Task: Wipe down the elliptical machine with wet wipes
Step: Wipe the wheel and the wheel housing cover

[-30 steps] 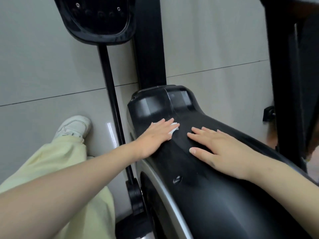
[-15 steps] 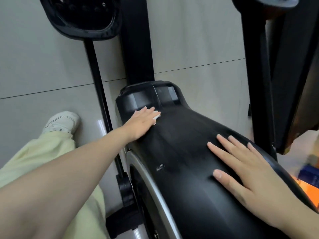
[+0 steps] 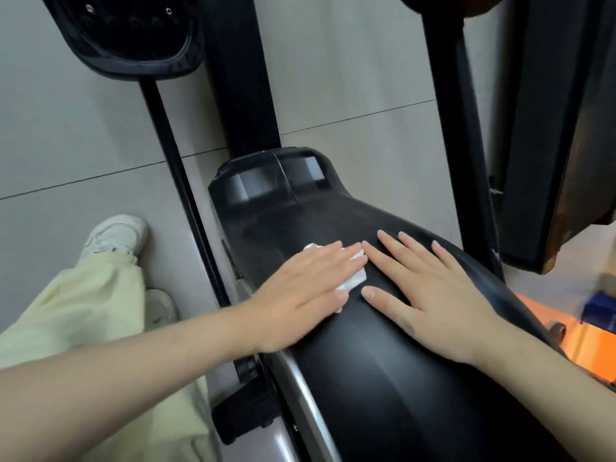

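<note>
The left grip (image 3: pixel 310 281) lay flat, fingers straight and close together, and pressed a white wipe (image 3: pixel 356 279) against the top of the elliptical's black housing (image 3: pixel 383 378). It grasped nothing: the wipe was only pinned under the palm and fingers. Crumpled edges of it showed past the fingertips and beside the thumb.

The right grip (image 3: pixel 430 288) was likewise released. It rested palm down on the housing with its fingers spread and its thumb out to the side. Its forefinger lay just beside the left fingertips and the wipe. Both bare forearms reached in from the bottom edge.

The housing curved away toward a squared collar (image 3: pixel 276 181), from which a thick black post (image 3: pixel 240 78) ran up. A silver rim (image 3: pixel 300 395) edged the housing on its left side. Left of that, a thin black rod (image 3: pixel 173 161) led to a black pedal (image 3: pixel 133 35) at the top. Another black upright (image 3: pixel 456 128) stood to the right of the housing.

Below lay a grey tiled floor (image 3: pixel 350 61). On it, at the left, were a pale yellow trouser leg (image 3: pixel 76 311) and a white shoe (image 3: pixel 116 238). Part of a second shoe (image 3: pixel 160 308) showed nearer the rod. Blurred orange and blue shapes (image 3: pixel 596 311) showed at the far right.
</note>
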